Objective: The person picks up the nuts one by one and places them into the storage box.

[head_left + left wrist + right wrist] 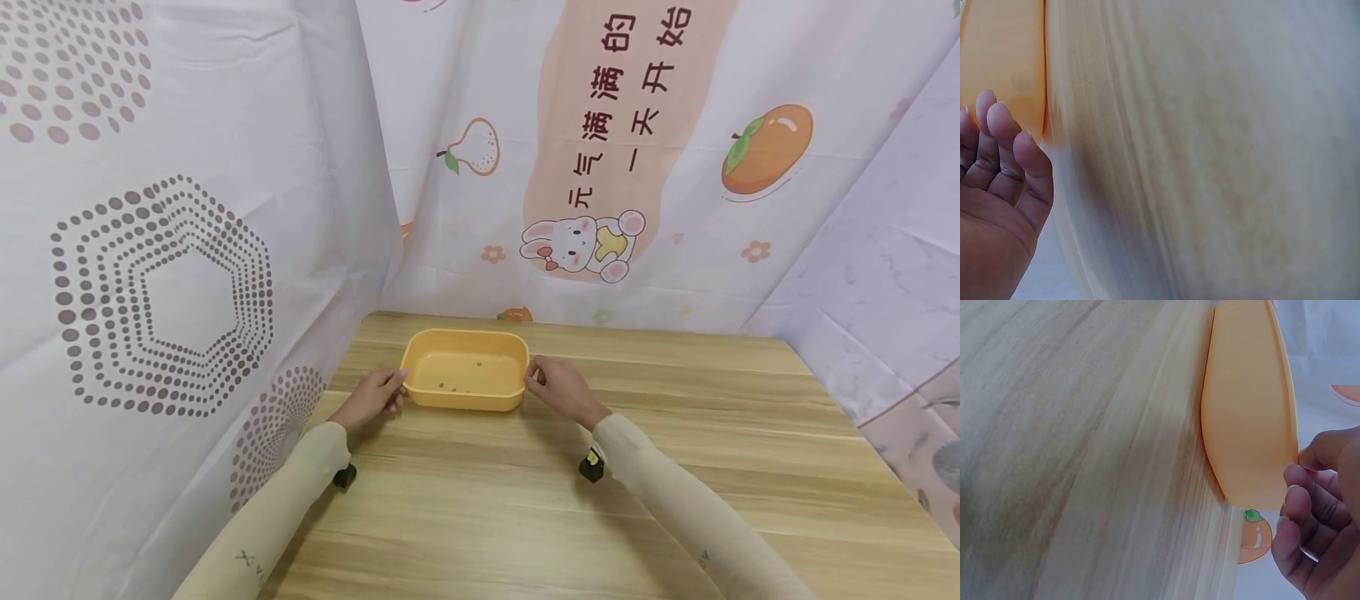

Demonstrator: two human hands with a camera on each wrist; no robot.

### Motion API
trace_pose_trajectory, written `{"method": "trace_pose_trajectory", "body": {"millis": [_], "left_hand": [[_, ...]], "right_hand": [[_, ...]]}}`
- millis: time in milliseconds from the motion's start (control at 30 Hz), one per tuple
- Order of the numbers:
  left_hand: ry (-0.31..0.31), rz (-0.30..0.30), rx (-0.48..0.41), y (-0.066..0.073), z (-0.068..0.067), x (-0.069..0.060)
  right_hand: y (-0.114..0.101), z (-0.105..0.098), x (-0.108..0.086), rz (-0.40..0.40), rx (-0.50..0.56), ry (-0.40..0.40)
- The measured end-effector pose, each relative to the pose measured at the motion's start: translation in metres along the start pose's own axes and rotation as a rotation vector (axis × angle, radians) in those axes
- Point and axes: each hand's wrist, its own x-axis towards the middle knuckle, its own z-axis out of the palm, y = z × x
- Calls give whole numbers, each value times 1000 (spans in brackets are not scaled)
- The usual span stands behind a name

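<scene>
A yellow-orange plastic basin (465, 402), rectangular with rounded corners, stands towards the far left of the wooden tabletop. Several tiny dark bits (441, 386) lie on its floor, too small to identify. At the basin's left end, my left hand (375, 393) holds the rim, thumb on top. Its other fingers curve near the basin's side in the left wrist view, where the thumb is out of sight. My right hand (564, 389) pinches the right end of the rim; the right wrist view shows thumb and forefinger meeting at the basin's edge (1292, 425).
Wood-grain table (480, 517) stretches in front of the basin and to its right. A patterned white curtain (195, 350) hangs close by on the left. Behind the table's far edge hangs a fruit-and-rabbit printed cloth (450, 225).
</scene>
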Motion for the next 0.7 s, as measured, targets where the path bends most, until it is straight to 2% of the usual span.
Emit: {"method": "trace_pose_trajectory", "body": {"millis": [167,700], "left_hand": [[-14,8,-3,-5,0,3],[-21,-11,-5,-1,0,4]], "right_hand": [[1,1,0,3,1,-8],[4,0,1,0,-15,-14]]}}
